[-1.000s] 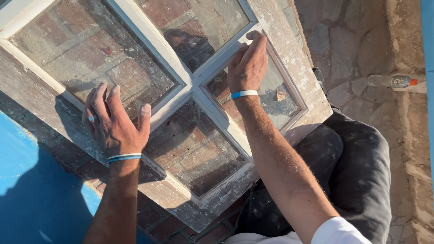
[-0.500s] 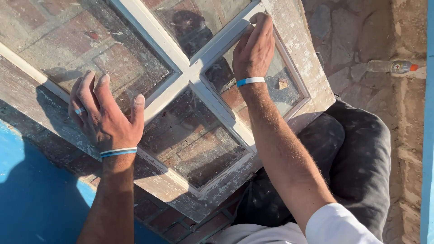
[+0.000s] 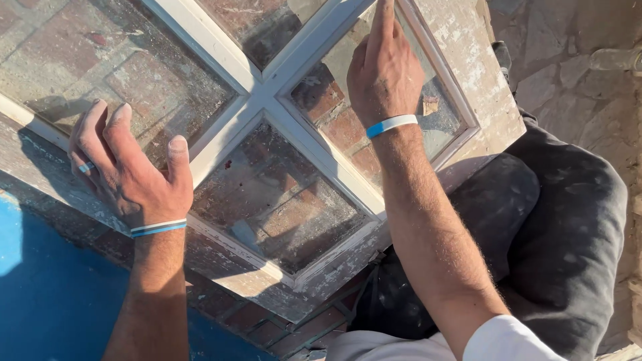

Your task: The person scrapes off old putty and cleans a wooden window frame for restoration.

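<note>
An old window sash, stiff, likely heavy with fragile panes and best gripped by its wooden rails, is lying tilted across the person's lap, the left hand pressing spread-open on its frame, the right hand resting flat on glass.

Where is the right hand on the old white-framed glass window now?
In the head view, the right hand rests flat on the upper right glass pane of the old white-framed window, beside the white cross bars.
</note>
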